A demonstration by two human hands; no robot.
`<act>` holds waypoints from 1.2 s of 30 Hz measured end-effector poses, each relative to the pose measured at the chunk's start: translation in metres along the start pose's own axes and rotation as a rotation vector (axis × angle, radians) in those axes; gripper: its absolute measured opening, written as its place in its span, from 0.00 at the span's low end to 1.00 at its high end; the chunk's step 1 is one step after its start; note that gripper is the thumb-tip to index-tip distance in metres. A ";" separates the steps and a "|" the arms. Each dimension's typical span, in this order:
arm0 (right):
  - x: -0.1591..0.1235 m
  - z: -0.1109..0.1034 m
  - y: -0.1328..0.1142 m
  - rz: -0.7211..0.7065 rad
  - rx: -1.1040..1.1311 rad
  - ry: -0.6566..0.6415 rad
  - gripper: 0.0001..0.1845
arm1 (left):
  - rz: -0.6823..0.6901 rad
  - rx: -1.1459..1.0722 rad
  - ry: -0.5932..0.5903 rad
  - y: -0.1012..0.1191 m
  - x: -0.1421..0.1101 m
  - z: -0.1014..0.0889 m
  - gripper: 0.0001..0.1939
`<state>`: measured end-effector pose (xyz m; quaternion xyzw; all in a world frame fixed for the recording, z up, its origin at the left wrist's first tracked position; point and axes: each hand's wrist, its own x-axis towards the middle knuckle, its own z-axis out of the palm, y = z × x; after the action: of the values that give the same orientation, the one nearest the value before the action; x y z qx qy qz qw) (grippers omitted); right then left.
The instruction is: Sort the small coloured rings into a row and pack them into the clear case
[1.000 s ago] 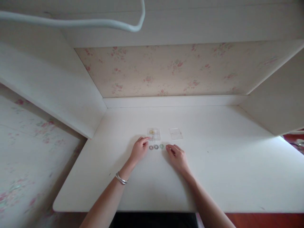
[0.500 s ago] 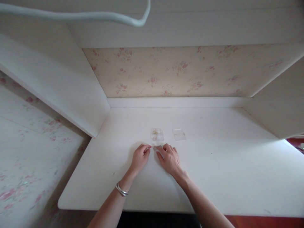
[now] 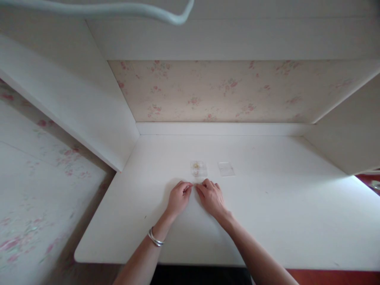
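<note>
My left hand (image 3: 179, 196) is closed in a pinch over the white desk, a silver bangle (image 3: 155, 237) round its wrist. Facing it, fingertips a small gap apart, my right hand (image 3: 211, 197) is also pinched. Something small and pale shows between the fingertips, too tiny to name. Just beyond the hands lies a clear plastic case (image 3: 203, 168) with compartments, holding small gold-coloured items. To its right a flat clear plastic piece (image 3: 226, 169), like a lid, rests on the desk.
The white desk (image 3: 297, 221) runs wide, with a floral-papered wall (image 3: 219, 91) behind it. White panels (image 3: 74, 91) close in the left and right sides. A pale cable or tube (image 3: 118, 9) crosses the top of the view.
My right thumb and fingers have closed into a pinch at the small piece, which now hardly shows. The left hand keeps its pinch. The view has shifted slightly.
</note>
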<state>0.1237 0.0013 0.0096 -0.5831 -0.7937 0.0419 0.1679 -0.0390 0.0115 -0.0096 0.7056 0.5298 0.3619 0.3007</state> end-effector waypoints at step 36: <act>-0.020 0.006 0.052 0.374 0.569 0.317 0.21 | 0.064 0.061 -0.042 0.007 -0.005 0.001 0.10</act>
<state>0.1749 -0.0004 -0.0138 -0.6475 -0.5942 0.1998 0.4333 -0.0354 0.0046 -0.0053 0.7385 0.5113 0.3401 0.2785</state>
